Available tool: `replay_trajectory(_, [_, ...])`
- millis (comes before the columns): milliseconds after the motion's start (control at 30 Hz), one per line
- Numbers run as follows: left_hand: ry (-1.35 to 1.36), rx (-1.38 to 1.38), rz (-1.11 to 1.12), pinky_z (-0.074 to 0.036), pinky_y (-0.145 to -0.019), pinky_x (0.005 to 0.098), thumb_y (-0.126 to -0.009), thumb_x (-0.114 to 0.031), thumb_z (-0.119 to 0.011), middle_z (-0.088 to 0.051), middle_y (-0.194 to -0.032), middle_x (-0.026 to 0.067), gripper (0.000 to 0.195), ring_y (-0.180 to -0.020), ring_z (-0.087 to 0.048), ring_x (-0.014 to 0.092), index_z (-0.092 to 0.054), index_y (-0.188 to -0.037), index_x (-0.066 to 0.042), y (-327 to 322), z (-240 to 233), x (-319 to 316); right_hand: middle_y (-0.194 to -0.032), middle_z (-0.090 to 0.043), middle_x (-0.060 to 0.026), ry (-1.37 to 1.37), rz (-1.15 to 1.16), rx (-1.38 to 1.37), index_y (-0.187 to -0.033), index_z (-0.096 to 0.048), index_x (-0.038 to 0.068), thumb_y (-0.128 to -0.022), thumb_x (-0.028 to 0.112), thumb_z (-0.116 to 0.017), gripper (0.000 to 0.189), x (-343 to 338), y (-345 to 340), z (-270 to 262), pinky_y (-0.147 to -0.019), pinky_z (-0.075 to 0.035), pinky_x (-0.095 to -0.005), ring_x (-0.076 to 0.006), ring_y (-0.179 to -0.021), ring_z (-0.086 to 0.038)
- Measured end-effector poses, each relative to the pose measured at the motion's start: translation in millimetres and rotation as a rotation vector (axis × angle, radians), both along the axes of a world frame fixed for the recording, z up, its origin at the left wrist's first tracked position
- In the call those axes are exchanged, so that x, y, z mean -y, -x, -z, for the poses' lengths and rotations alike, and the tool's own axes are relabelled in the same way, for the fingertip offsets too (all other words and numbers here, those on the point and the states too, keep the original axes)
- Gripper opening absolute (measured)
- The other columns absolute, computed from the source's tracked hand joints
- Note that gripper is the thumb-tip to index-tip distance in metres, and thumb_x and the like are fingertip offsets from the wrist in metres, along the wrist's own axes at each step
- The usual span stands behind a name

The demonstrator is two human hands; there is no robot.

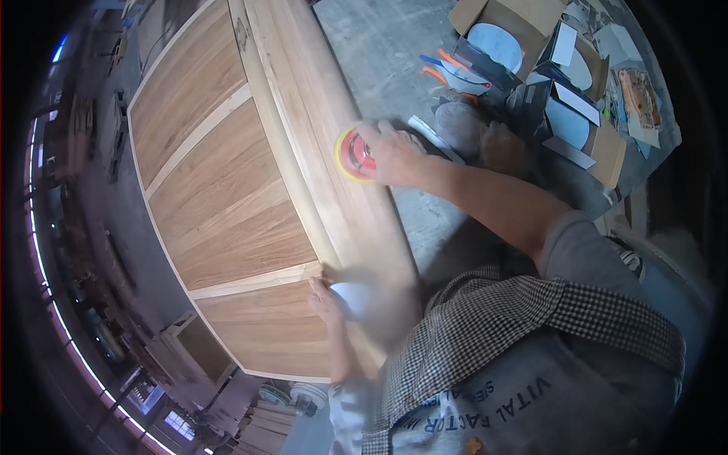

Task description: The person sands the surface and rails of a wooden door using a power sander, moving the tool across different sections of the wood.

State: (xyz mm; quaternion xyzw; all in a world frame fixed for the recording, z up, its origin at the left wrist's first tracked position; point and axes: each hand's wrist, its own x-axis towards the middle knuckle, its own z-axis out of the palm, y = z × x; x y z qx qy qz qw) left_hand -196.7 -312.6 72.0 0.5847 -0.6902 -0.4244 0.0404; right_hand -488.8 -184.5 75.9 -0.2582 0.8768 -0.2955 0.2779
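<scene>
My right hand (392, 152) grips a round red sanding pad with a yellow rim (357, 154) and presses it flat on the wide wooden rail (364, 222) of a panelled frame. Motion blurs this hand slightly. Lower down, my left hand (327, 304) touches the inner edge of the frame, beside a wooden cross strip (259, 280). A white rounded sheet (351, 298), perhaps a sanding disc, lies against that hand; whether the fingers hold it I cannot tell. Brown wooden panels (227, 182) fill the frame between paler strips.
The grey worktop (369, 51) bears open cardboard boxes of white discs (495, 45), orange-handled tools (449, 71), a blurred grey rounded object (458, 125) and a pale flat bar (435, 138). Past the panel, a wooden box (207, 347) stands near stacked boards (264, 429).
</scene>
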Motion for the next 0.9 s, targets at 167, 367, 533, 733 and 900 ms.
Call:
replay_trajectory(167, [0.463,0.389,0.054,-0.041,-0.056,0.0402,-0.091,-0.047,-0.042,-0.059,-0.059,0.0121,0.054,-0.057,-0.054,0.023,-0.064,-0.071,-0.001,-48.1,31.0,-34.4,-0.11,-0.047,-0.02,0.108,-0.075,-0.013,-0.122,-0.04,0.019,-0.07,0.031,-0.071,0.062,-19.6,-35.9,8.2,-0.081,-0.045,-0.0504,-0.044,-0.094,-0.055])
replay_trajectory(367, [0.61,0.355,-0.085,-0.039,-0.054,0.0423,-0.091,-0.043,-0.041,-0.057,-0.058,0.0155,0.053,-0.054,-0.053,0.029,-0.063,-0.066,-0.001,-41.9,41.6,-42.4,-0.108,-0.047,-0.0199,0.158,0.166,0.004,-0.119,-0.04,0.015,-0.067,0.032,-0.074,0.064,-21.5,-25.3,21.0,-0.082,-0.045,-0.0492,-0.0447,-0.093,-0.053])
replay_trajectory(533, [0.634,0.319,-0.078,-0.036,-0.051,0.044,-0.089,-0.04,-0.045,-0.054,-0.056,0.0167,0.049,-0.051,-0.05,0.032,-0.06,-0.063,-0.002,-20.9,28.1,-52.9,-0.104,-0.048,-0.0178,0.259,-0.128,-0.076,-0.114,-0.048,0.015,-0.067,0.035,-0.073,0.056,-62.3,-108.0,22.0,-0.073,-0.049,-0.0476,-0.04,-0.082,-0.059])
replay_trajectory(733, [0.596,0.279,0.013,-0.039,-0.053,0.0415,-0.086,-0.039,-0.048,-0.056,-0.059,0.0161,0.044,-0.055,-0.052,0.031,-0.062,-0.066,-0.002,-44.9,43.4,-38.7,-0.104,-0.047,-0.0168,0.246,-0.133,-0.129,-0.114,-0.047,0.015,-0.066,0.031,-0.074,0.057,-61.5,-97.6,26.8,-0.073,-0.049,-0.0467,-0.0377,-0.081,-0.059])
replay_trajectory(900, [0.51,0.345,-0.009,-0.042,-0.058,0.0439,-0.085,-0.04,-0.048,-0.059,-0.065,0.0176,0.044,-0.062,-0.055,0.034,-0.062,-0.067,-0.003,-20.6,18.1,-46.5,-0.109,-0.048,-0.0165,0.068,0.163,-0.032,-0.117,-0.043,0.014,-0.066,0.031,-0.075,0.063,-26.9,-27.1,17.8,-0.082,-0.045,-0.0475,-0.0396,-0.097,-0.053])
